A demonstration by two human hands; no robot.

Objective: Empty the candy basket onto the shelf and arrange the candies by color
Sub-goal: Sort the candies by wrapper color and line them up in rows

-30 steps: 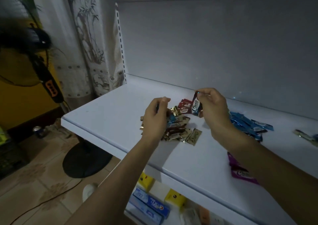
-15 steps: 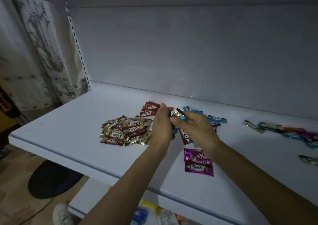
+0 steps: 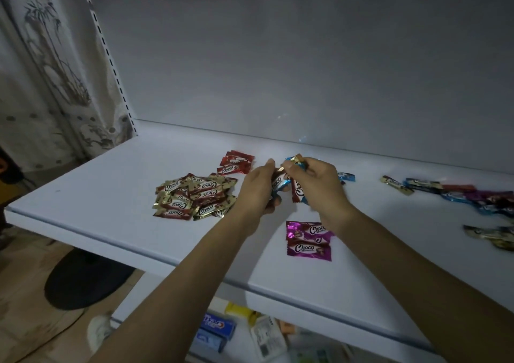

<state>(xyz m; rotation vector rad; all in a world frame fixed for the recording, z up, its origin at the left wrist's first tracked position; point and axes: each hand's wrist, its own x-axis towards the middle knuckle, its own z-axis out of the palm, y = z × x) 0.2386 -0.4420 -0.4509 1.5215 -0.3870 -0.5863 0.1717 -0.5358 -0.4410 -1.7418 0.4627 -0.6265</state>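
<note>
Both hands have moved off the gold foil candy heap point(image 3: 192, 196). The left hand point(image 3: 257, 193) has its grip clamped on blue-wrapped candies point(image 3: 279, 185), and the right hand point(image 3: 319, 187) pinches a brown Choco candy point(image 3: 298, 193), so sorting looks unfinished.

- shelf point(image 3: 111, 196) is looking smooth and matt white; painted metal or board, cannot tell
- back panel point(image 3: 306, 70) is showing the same flat matt white finish
- gold candies point(image 3: 192, 197) are shining: crinkly, glossy foil-like wrappers
- red candies point(image 3: 236, 162) and purple candies point(image 3: 308, 240) are gleaming with the same glossy film
- blue candy point(image 3: 279, 185) in left hand point(image 3: 256, 193) and brown candy point(image 3: 298, 191) in right hand point(image 3: 319, 184) are catching light, with shiny creased film
- curtain point(image 3: 50, 84) is reading as soft matt printed cloth
- boxes point(image 3: 217, 332) below are showing slightly glossy printed card
</note>
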